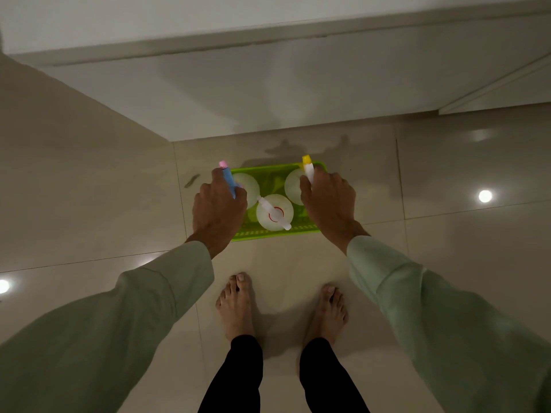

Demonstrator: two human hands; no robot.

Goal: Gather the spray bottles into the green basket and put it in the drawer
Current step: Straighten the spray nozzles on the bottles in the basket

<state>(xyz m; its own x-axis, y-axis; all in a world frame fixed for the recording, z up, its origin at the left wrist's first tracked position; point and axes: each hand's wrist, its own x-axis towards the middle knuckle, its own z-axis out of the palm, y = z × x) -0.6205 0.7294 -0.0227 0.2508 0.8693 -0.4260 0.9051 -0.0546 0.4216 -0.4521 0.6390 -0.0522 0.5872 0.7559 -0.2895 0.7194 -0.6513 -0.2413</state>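
I'm closing my left hand around the blue-headed bottle, nozzle aimed at the cabinet. The white-and-red bottle is standing mid-basket, head running diagonally. My right hand is gripping the yellow-tipped bottle. All three are sitting in the green basket on the floor; stowing it in the drawer is remaining.

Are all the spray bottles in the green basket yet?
Nearly. One white bottle already stands in the green basket. The left hand holds the blue-topped bottle and the right hand the yellow-topped one, both over it. Moving the basket is still left.
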